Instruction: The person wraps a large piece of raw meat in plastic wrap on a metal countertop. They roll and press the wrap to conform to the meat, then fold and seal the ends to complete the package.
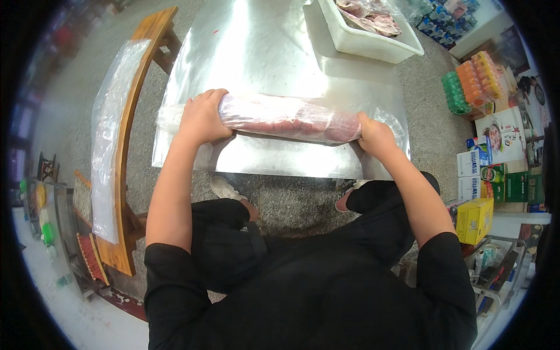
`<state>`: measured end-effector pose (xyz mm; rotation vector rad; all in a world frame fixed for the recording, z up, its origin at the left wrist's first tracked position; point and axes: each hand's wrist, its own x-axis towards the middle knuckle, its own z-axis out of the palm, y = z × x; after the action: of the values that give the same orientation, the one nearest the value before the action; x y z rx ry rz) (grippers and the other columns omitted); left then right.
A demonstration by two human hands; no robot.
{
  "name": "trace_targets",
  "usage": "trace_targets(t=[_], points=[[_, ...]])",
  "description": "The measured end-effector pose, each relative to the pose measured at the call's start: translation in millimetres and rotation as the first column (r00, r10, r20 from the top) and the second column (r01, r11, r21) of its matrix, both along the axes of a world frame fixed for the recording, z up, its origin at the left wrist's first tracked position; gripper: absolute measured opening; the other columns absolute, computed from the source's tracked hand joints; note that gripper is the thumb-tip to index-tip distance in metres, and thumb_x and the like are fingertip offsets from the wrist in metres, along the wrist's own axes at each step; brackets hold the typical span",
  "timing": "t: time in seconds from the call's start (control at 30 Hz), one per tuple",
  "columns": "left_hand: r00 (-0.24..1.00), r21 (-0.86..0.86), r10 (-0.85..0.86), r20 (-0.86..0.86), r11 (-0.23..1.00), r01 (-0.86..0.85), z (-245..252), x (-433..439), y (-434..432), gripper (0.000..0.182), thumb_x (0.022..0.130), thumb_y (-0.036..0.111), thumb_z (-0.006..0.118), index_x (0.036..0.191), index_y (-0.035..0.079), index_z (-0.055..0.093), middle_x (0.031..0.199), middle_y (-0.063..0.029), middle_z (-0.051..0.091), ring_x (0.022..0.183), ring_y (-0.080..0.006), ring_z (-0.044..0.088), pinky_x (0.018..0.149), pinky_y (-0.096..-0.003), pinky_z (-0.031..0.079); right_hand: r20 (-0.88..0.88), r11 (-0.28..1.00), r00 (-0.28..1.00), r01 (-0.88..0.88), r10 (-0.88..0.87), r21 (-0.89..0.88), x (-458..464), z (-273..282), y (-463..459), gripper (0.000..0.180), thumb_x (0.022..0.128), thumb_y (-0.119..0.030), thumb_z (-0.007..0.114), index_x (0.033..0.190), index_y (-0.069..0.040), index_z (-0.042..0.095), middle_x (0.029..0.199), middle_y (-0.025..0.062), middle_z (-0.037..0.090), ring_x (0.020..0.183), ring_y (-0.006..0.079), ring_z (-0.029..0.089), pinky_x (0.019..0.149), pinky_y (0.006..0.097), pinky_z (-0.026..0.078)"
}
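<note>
Across the near part of a metal-topped table (262, 74) lies a long roll of red and pale meat (288, 118) wrapped in clear plastic film. My left hand (203, 116) grips the roll near its left end, the thumb on the near side. At the other end my right hand (377, 134) clasps the film close to where the meat stops. Loose plastic film (389, 120) sticks out beyond my right hand, and more film (169, 117) extends past the left one. The roll's underside and my palms are hidden.
A white plastic tub (372, 49) with pieces of meat (376, 22) stands at the table's far right. On the left, a wooden bench (131, 109) carries flat clear plastic sheets (111, 144). Bottle packs (474, 81) and cartons (474, 221) are stacked along the right.
</note>
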<state>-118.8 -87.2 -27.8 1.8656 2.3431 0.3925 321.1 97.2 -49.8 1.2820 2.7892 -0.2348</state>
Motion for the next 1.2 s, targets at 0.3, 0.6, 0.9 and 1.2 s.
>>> trace_targets(t=[0.3,0.6,0.9,1.2], points=[[0.975,-0.228,0.219,0.025,0.951,-0.207,9.1,3.3,2.8,0.089,0.071,0.014,0.094,0.152,0.008,0.06,0.138,-0.0262,0.071,0.13,-0.0461,0.07,0.111,-0.0491,0.059,0.046,0.999,0.999,0.027,-0.026,-0.034,-0.1,6.9,-4.9,0.033,0.099,-0.016,0.067,0.127,-0.002,0.055,0.1,0.0263,0.079,0.1,0.0494,0.077,0.085,0.0607,0.06],[0.949,-0.278,0.29,-0.128,0.908,-0.315,12.0,13.9,1.9,0.071,0.08,0.008,0.087,0.145,0.007,0.057,0.129,-0.0298,0.072,0.117,-0.0513,0.074,0.102,-0.0532,0.062,-0.09,0.995,0.991,-0.093,0.095,0.021,13.4,-4.6,-0.9,0.025,0.096,-0.011,0.066,0.118,-0.005,0.054,0.089,0.0228,0.077,0.089,0.0496,0.076,0.076,0.0608,0.058],[0.946,-0.254,0.297,-0.131,0.912,-0.321,-7.6,-10.0,-4.4,0.063,0.084,0.007,0.082,0.141,0.01,0.055,0.113,-0.033,0.079,0.113,-0.0538,0.076,0.097,-0.0576,0.06,-0.118,0.989,0.991,-0.082,0.068,-0.125,8.3,5.6,-5.5,0.022,0.106,-0.017,0.052,0.121,-0.001,0.056,0.102,0.0276,0.078,0.099,0.0518,0.076,0.087,0.0599,0.06],[0.902,-0.367,0.34,-0.265,0.83,-0.421,2.1,9.7,7.4,0.044,0.084,0.025,0.087,0.124,0.01,0.078,0.117,-0.0212,0.084,0.113,-0.0424,0.08,0.095,-0.0527,0.063,-0.234,0.987,0.971,-0.072,0.036,-0.146,4.6,5.4,-9.8,0.015,0.099,-0.012,0.059,0.11,-0.002,0.064,0.092,0.024,0.078,0.09,0.048,0.077,0.08,0.0583,0.06]])
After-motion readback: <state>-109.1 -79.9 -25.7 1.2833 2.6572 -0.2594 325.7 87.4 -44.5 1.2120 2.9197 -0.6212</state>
